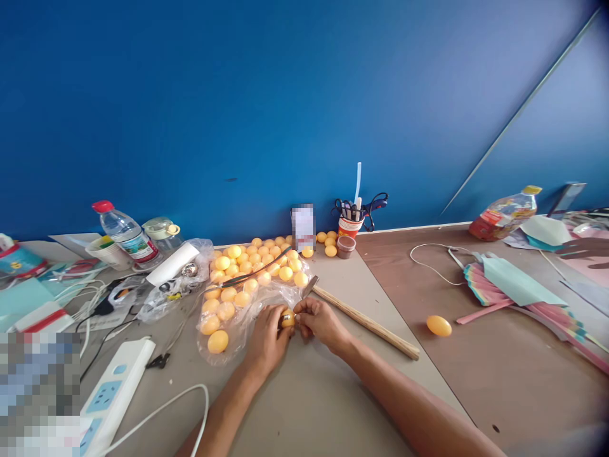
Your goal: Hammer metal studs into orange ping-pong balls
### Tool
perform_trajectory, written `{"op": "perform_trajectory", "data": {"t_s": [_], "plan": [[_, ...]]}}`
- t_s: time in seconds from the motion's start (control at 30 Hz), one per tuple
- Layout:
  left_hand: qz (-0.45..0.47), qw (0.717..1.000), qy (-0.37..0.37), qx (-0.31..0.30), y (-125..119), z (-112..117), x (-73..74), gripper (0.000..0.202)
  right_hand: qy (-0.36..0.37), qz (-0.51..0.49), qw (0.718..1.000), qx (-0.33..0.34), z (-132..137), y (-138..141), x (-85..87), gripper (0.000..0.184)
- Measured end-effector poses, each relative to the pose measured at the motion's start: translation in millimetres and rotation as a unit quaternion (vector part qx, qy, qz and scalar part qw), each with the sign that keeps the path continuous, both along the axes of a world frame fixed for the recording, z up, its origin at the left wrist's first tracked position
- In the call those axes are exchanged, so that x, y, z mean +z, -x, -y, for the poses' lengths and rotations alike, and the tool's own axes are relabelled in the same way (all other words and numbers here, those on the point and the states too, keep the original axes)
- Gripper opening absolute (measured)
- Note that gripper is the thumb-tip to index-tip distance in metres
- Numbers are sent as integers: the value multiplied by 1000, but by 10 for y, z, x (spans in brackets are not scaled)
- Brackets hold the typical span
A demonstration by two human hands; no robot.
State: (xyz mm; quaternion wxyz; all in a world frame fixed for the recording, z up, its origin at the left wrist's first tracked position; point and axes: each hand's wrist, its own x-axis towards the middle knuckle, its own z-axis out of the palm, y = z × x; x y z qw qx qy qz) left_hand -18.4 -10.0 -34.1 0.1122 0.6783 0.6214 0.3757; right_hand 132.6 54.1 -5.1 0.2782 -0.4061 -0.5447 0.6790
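Note:
Between the fingers of my left hand (267,336) is an orange ping-pong ball (286,315) with a dark and silvery marking or band across it. The fingertips of my right hand (320,322) are pinched together right beside this ball; whatever is in them is too small to name. Left of my hands, many more orange ping-pong balls (226,310) lie in and around a clear plastic bag (273,294). Just beyond my right hand rests a hammer (366,320), its wooden handle slanting toward the right.
Another orange ball (438,325) lies on the brown tabletop at right, near pink and green paper pieces (523,285). A power strip (111,393), cables and a red-capped bottle (128,235) occupy the left. A paper cup of tools (349,227) stands by the wall; another person's hand (583,251) shows far right.

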Motion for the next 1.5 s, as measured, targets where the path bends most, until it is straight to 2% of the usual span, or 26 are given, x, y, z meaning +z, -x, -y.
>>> {"op": "perform_trajectory", "data": {"t_s": [0.2, 0.8, 1.2, 1.5], "plan": [[-7, 1000, 5, -8, -7, 0, -6, 30, -28, 20, 999, -5, -1, 31, -17, 2], [-15, 1000, 11, -6, -50, 18, 86, 21, -55, 109, 992, 27, -16, 42, 62, 11], [-32, 999, 4, -16, -70, 15, 87, 16, -101, 160, 981, -27, -7, 114, -13, 9], [-39, 999, 14, -21, -86, 23, 100, 15, -84, 162, 983, -27, -30, 130, 0, 7]]}}
